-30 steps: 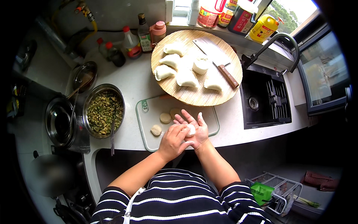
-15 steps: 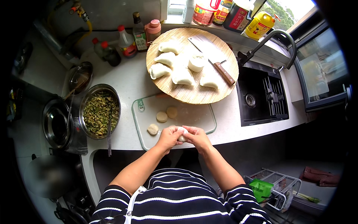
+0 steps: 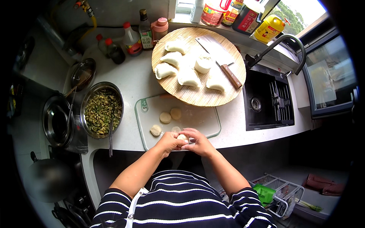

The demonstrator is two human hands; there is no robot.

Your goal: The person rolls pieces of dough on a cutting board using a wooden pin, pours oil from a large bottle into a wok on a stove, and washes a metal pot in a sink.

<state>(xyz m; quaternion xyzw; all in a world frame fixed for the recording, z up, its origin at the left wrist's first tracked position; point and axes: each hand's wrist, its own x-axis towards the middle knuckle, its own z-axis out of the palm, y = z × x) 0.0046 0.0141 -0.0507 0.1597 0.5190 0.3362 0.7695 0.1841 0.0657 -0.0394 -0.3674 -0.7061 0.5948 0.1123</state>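
A small piece of pale dough [image 3: 183, 138] sits between my two hands, over the near edge of the cutting board. My left hand [image 3: 169, 143] grips it from one side, thumb on top. From the other side, my right hand [image 3: 200, 142] has its fingers curled round it. The translucent cutting board [image 3: 201, 121] has a green rim. On it lie several round dough pieces [image 3: 165, 117], one of them partly hidden behind my fingers. Beyond the board, a round woven tray [image 3: 178, 91] bears several large folded dumplings [image 3: 189, 78].
A cleaver [image 3: 231, 76] and a small white bowl [image 3: 203, 64] rest on the tray. Left of the board stands a steel bowl of chopped filling [image 3: 102, 110] with chopsticks [image 3: 111, 137]. A black sink [image 3: 264, 110] lies right. Bottles [image 3: 145, 32] line the back.
My hands have lowered slightly toward me and the dough has turned in my fingers. Another dough piece now shows on the board just behind them. The view has shifted a little.
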